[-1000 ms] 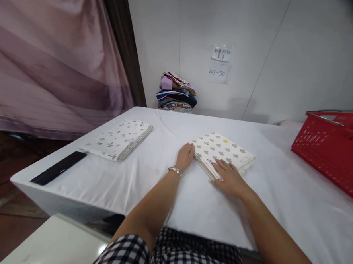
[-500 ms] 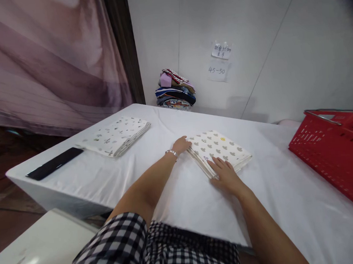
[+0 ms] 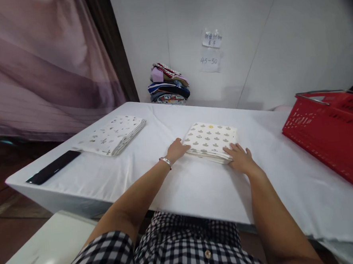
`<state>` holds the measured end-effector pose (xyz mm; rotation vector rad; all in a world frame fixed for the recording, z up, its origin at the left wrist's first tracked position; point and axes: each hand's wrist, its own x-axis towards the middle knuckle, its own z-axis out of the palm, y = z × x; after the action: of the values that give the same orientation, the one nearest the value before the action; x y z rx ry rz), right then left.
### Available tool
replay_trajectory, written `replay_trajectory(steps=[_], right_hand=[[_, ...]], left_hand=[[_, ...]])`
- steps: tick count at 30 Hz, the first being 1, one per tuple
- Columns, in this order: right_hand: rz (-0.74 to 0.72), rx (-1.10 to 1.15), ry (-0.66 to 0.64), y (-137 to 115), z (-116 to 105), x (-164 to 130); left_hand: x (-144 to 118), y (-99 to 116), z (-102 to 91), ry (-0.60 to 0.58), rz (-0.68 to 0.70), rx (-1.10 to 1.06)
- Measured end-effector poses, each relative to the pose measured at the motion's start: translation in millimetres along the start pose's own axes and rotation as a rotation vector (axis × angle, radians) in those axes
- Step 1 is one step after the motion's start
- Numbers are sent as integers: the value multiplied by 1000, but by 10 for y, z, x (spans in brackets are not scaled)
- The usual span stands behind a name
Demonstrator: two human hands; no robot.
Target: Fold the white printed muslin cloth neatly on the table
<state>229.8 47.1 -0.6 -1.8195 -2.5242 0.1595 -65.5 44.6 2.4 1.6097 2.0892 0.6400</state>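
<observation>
the folded cloth (image 3: 210,141), white with grey shapes and one yellow one, lies flat on the white-covered surface (image 3: 197,186) straight ahead of the person, between both hands. the left hand (image 3: 177,150) rests at the cloth's near left corner, fingers (image 3: 181,141) held together and laid against the stacked edge. the right hand (image 3: 241,158) sits at the near right corner, fingers (image 3: 235,147) slightly spread and flat on top of the fabric; neither hand pinches anything that shows. the cloth's long axis runs roughly left to right across the person's front, so each hand meets one end of the near edge, about equally close. a second folded cloth (image 3: 112,135) lies well apart to the left, near a dark flat object (image 3: 53,167) (its kind unclear). a red basket (image 3: 332,134) stands to the right, and a pile of clothes (image 3: 167,84) sits against the wall.
</observation>
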Motion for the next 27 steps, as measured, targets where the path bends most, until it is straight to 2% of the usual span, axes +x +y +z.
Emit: replay_trajectory(steps=[2,4,7,9,13,18,24,27], right_hand=[[-20,16,15,-69,-15,-41],[-83,61,54,-145,-34,-88],[-232,168,135,-242,-61,-134],[-302,233,178,-284,-73,-131],[-351,308,216,-310,-63,-73],[-338,312,280,-312,-14,-37],[-309,332,293,-334,1,-51],[-311,331,281,-353,2,-47]], left_hand=[[-59,29,37,155,170,61],[-115,59,78,262,389,96],[-181,78,143,249,658,128],[-194,73,177,191,752,148],[-145,57,196,112,815,144],[-74,72,151,48,864,188],[-131,61,128,82,927,253],[-155,79,107,95,916,202]])
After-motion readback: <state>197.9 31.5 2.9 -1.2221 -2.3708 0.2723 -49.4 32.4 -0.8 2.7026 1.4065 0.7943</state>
